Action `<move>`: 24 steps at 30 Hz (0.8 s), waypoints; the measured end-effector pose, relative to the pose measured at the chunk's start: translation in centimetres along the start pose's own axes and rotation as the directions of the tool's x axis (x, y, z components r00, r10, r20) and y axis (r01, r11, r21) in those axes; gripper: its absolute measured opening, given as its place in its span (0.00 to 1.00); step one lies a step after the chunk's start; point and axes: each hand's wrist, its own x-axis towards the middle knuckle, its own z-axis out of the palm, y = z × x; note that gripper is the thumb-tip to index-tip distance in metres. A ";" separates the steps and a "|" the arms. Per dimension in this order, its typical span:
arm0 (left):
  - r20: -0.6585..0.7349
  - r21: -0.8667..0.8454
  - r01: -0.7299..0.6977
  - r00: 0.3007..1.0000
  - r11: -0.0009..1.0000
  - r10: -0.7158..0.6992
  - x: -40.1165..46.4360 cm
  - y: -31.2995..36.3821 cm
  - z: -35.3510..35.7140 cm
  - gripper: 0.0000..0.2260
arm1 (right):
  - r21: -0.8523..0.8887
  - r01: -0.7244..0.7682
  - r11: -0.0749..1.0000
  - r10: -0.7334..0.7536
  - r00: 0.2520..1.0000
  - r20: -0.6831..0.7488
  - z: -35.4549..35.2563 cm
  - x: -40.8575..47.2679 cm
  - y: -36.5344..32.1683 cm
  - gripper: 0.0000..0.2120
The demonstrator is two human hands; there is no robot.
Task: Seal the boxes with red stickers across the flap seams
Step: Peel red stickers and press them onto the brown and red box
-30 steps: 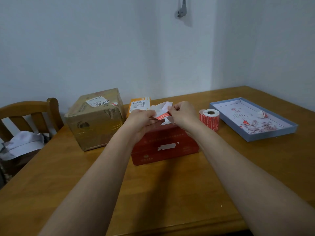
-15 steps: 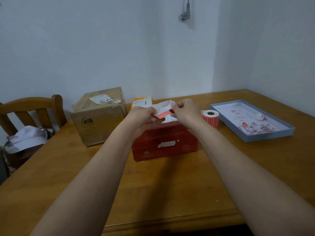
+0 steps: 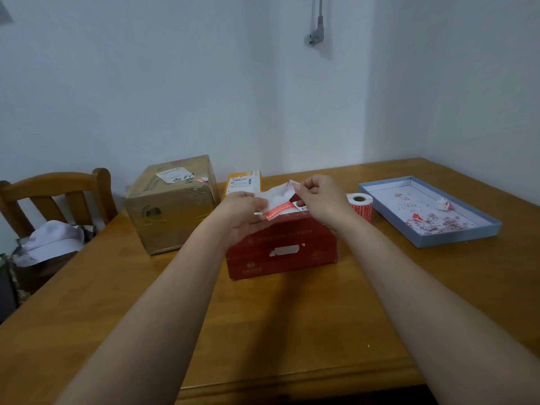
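Head view: red box (image 3: 282,252) taken as landmark. Above its top, left hand (image 3: 244,213) pinches one end of a red sticker (image 3: 279,210); right hand (image 3: 323,200) pinches the white backing paper (image 3: 277,192) and lifts it up and back. Sticker roll (image 3: 361,204) sits just right of the box, brown carton (image 3: 172,203) to its left, blue tray (image 3: 493,228) further right. Risk, as I judge it: the freed adhesive curls onto itself or a finger, or lands skewed off the seam.
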 end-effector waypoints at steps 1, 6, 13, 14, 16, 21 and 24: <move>0.002 0.032 -0.006 1.000 0.999 0.006 0.0 -0.1 0.1 0.12 | -0.022 0.005 1.000 -0.005 1.000 0.009 0.0 0.0 0.1 0.08; -0.007 0.127 -0.104 0.994 0.986 0.106 0.4 -0.4 0.7 0.07 | -0.044 0.028 0.999 -0.025 0.997 0.069 0.3 -0.2 0.0 0.07; -0.201 0.282 -0.151 0.956 0.947 0.212 2.4 -1.2 0.5 0.03 | -0.028 0.087 0.996 -0.085 0.994 0.071 0.4 -0.3 0.1 0.09; -0.207 0.277 -0.150 0.955 0.949 0.211 2.6 -1.3 0.5 0.02 | -0.025 0.097 0.995 -0.095 0.993 0.067 0.5 -0.4 0.1 0.09; -0.223 0.299 -0.165 0.946 0.940 0.237 2.7 -1.4 0.6 0.02 | -0.013 0.103 0.995 -0.102 0.993 0.053 0.5 -0.5 0.1 0.09; -0.228 0.436 -0.315 0.868 0.843 0.442 2.6 -1.7 1.5 0.05 | 0.027 0.032 0.999 -0.032 0.999 0.014 1.0 0.0 0.7 0.09; -0.168 0.524 -0.409 0.810 0.747 0.562 2.3 -2.1 1.7 0.05 | 0.065 -0.041 0.997 0.042 0.999 -0.015 1.4 0.5 1.1 0.09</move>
